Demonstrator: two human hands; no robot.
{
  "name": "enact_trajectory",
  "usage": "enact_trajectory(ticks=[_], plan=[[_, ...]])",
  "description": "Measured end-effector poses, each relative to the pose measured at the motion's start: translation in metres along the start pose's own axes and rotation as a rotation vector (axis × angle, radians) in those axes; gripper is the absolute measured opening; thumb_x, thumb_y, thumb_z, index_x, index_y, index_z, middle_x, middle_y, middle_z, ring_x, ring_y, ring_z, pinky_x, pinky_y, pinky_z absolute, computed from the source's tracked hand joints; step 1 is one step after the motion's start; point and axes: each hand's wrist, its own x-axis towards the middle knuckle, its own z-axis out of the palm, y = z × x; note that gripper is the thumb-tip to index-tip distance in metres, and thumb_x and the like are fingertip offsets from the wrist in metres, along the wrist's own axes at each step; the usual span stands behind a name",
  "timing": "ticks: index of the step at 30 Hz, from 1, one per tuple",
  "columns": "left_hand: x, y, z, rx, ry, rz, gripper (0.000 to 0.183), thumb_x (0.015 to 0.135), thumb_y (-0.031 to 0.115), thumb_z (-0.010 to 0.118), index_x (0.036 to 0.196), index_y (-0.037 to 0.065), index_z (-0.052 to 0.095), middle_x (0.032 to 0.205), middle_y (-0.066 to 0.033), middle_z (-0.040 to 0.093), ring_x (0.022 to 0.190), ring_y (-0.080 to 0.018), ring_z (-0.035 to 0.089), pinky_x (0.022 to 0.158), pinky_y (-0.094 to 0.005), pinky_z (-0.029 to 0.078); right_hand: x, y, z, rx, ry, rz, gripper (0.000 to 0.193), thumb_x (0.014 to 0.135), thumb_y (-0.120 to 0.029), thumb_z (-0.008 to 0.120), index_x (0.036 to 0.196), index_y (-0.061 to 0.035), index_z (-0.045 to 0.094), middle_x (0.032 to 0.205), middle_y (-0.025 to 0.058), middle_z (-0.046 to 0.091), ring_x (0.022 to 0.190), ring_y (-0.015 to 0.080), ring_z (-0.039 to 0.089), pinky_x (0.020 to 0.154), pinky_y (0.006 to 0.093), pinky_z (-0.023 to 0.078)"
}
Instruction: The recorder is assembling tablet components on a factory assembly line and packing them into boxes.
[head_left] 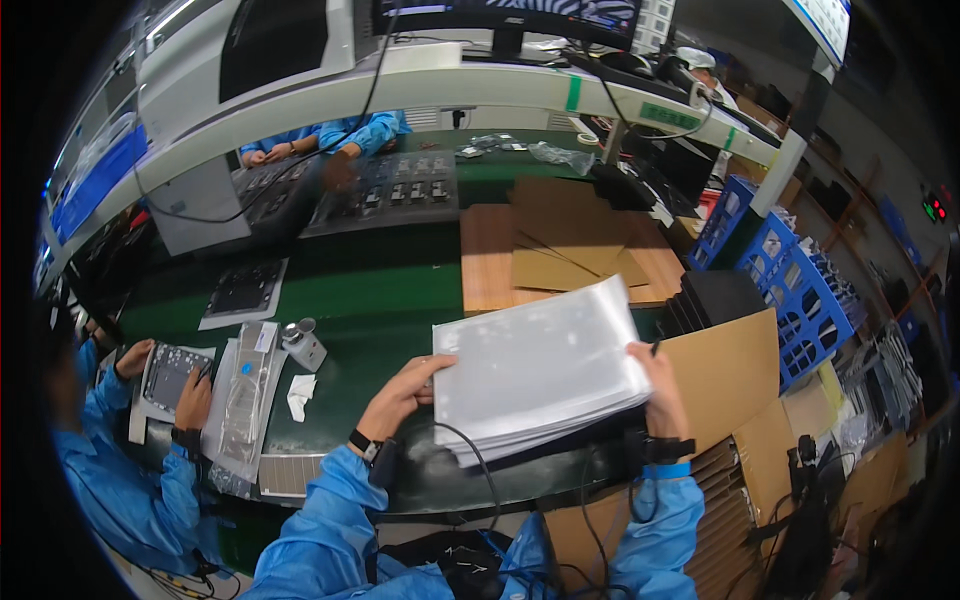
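Observation:
Between my two hands is a stack of whitish, shiny plastic sheets or flat bags (540, 362), tilted above the green table. My left hand (408, 388) grips its left edge, thumb on top and fingers partly hidden beneath. At the right edge my right hand (660, 392) is closed on the same stack; a small dark tip shows by its fingers, too small to name. The stack's lower sheets fan out unevenly toward me. Both my wrists wear dark bands, and a black cable (478, 455) loops up beside the stack's near left corner.
Brown cardboard sheets (570, 225) lie on a wooden board (485, 255) beyond the stack. Right are black pads (715, 300), a cardboard box (730, 370) and blue racks (790, 290). A metal-topped bottle (303, 345) stands left, near a co-worker handling a dark panel (170, 378).

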Motion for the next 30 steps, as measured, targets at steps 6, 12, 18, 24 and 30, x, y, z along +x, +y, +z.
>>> enact_trajectory(ticks=[6, 12, 18, 24, 30], plan=[[0.046, -0.003, -0.035, -0.010, 0.072, -0.026, 0.046, 0.097, 0.027, 0.060, 0.126, -0.008, 0.061, 0.112, -0.0155, 0.071, 0.095, -0.0207, 0.072, 0.080, -0.0329, 0.059, -0.006, 0.026, 0.043, -0.697, 0.072, -0.045, 0.040, 0.099, -0.028, 0.056, 0.106, 0.0101, 0.066, 0.095, 0.0325, 0.069, 0.096, 0.0440, 0.069, 0.084, 0.0444, 0.051], [0.064, -0.006, -0.017, 0.313, 0.137, 0.053, 0.040, 0.094, 0.035, 0.062, 0.111, -0.001, 0.065, 0.073, 0.0028, 0.060, 0.049, -0.0052, 0.048, 0.040, -0.0229, 0.026, -0.002, 0.080, 0.024, -0.663, 0.122, 0.060, 0.041, 0.098, -0.029, 0.054, 0.105, 0.0085, 0.068, 0.100, 0.0324, 0.069, 0.099, 0.0483, 0.066, 0.087, 0.0491, 0.051], [0.083, -0.018, 0.014, 0.533, 0.140, 0.377, 0.055, 0.094, 0.044, 0.065, 0.120, -0.004, 0.067, 0.092, -0.0090, 0.074, 0.073, -0.0162, 0.070, 0.064, -0.0279, 0.054, 0.004, 0.113, -0.006, -0.809, 0.229, 0.037, 0.036, 0.098, -0.024, 0.054, 0.100, 0.0090, 0.068, 0.094, 0.0326, 0.068, 0.095, 0.0496, 0.065, 0.082, 0.0534, 0.051], [0.050, -0.026, 0.037, 0.955, 0.398, 0.521, 0.046, 0.093, 0.040, 0.069, 0.120, 0.004, 0.073, 0.105, -0.0245, 0.071, 0.099, -0.0385, 0.069, 0.087, -0.0427, 0.054, -0.012, 0.088, 0.009, -0.927, 0.512, -0.251, 0.022, 0.095, -0.011, 0.059, 0.099, 0.0093, 0.066, 0.092, 0.0284, 0.066, 0.087, 0.0464, 0.065, 0.077, 0.0503, 0.051], [0.039, -0.029, 0.063, 0.874, 0.632, 0.823, 0.027, 0.092, 0.023, 0.070, 0.103, -0.001, 0.073, 0.115, -0.0202, 0.067, 0.100, -0.0394, 0.066, 0.086, -0.0424, 0.054, -0.013, 0.071, 0.023, -0.875, 0.504, -0.385, 0.018, 0.091, -0.001, 0.063, 0.107, 0.0021, 0.069, 0.099, 0.0180, 0.068, 0.093, 0.0336, 0.065, 0.087, 0.0380, 0.051]])
